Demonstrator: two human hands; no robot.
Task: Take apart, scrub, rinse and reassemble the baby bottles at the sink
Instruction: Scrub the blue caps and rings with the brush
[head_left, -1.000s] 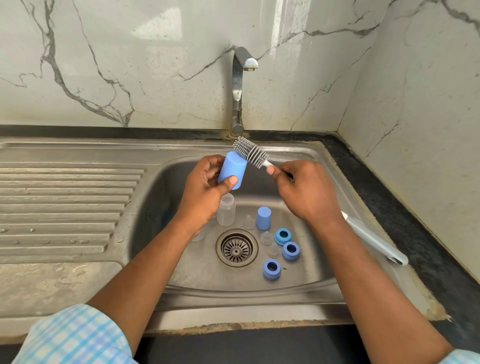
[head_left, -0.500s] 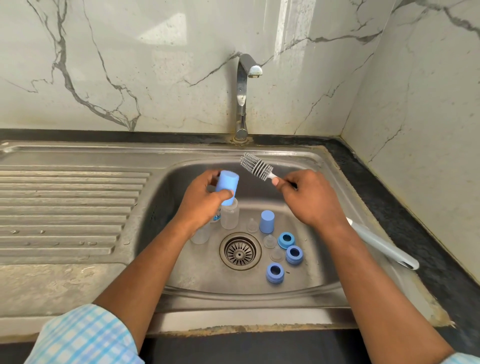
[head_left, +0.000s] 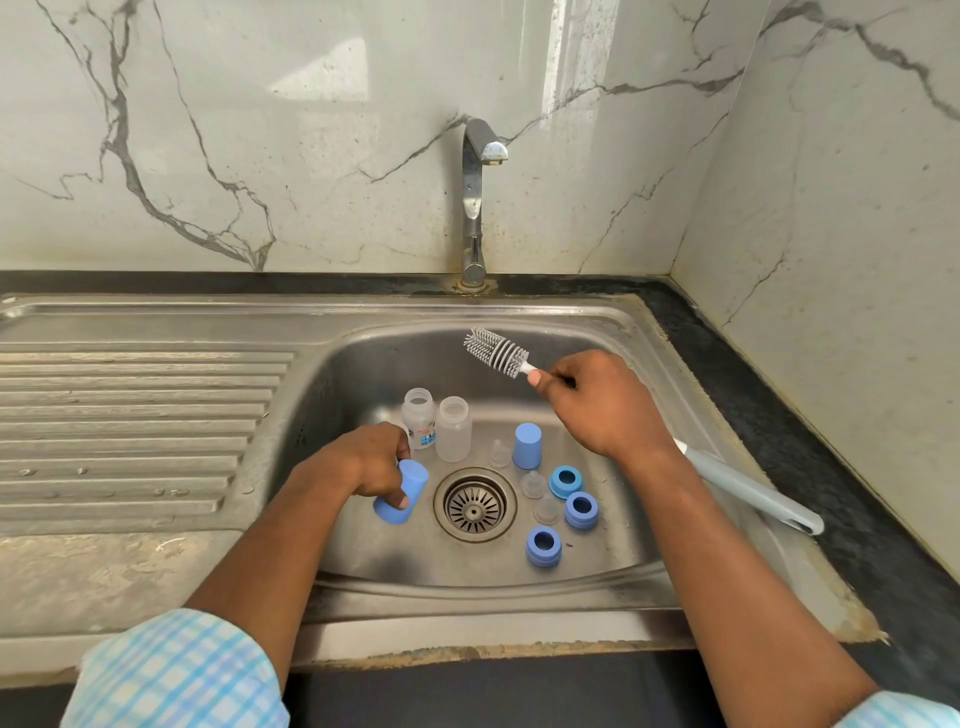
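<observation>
A blue bottle cap (head_left: 410, 486) sits tilted in the left hand (head_left: 363, 460), whose fingers and thumb curl round it, low over the floor of the steel sink (head_left: 384, 358) just left of the drain (head_left: 474, 504); whether it touches the steel is not clear. Just beyond that hand stand two clear bottles (head_left: 453, 428), upright and open-mouthed, side by side. Right of the drain lie the other parts: a second blue cap (head_left: 528, 446) standing on end, three clear nipples (head_left: 532, 484) and three blue screw rings (head_left: 582, 510). The right hand (head_left: 602, 402) grips the bottle brush (head_left: 496, 352) near its bristled head – head pointing far-left in the air, long handle trailing over the sink's right rim. The tap (head_left: 475, 208) rises at the far edge, the ribbed drainboard (head_left: 130, 415) spreads left, and a checked sleeve (head_left: 176, 670) shows nearest.
</observation>
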